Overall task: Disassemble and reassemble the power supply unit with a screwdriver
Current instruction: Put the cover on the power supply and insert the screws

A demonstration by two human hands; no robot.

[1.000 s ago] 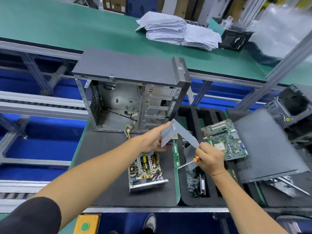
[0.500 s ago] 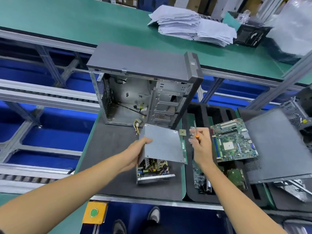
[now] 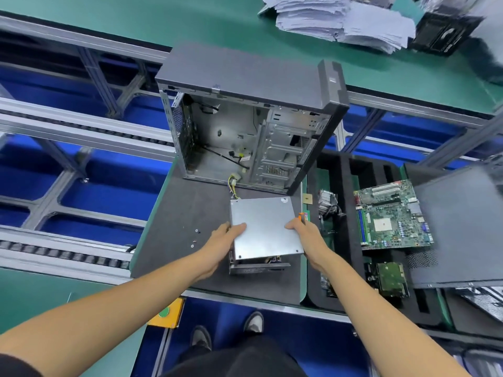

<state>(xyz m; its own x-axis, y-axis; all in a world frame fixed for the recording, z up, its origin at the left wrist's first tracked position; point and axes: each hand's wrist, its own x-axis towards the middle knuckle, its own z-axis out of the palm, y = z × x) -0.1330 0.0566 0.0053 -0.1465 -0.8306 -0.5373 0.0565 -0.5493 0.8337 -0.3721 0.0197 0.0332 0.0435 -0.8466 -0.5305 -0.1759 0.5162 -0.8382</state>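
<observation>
One flat grey sheet-metal cover (image 3: 265, 229) over the open power supply unit (image 3: 258, 265), centre of my dark mat (image 3: 185, 213). Left hand (image 3: 223, 240) grips its 9 o'clock edge; right hand (image 3: 304, 232) its 3 o'clock edge, pinching an orange-handled screwdriver (image 3: 301, 213). Open grey computer case (image 3: 250, 118) at 12 o'clock.

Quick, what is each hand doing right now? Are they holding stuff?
Left hand: grips the left edge of the metal cover.
Right hand: holds the screwdriver, thumb on the cover's right edge.
</observation>
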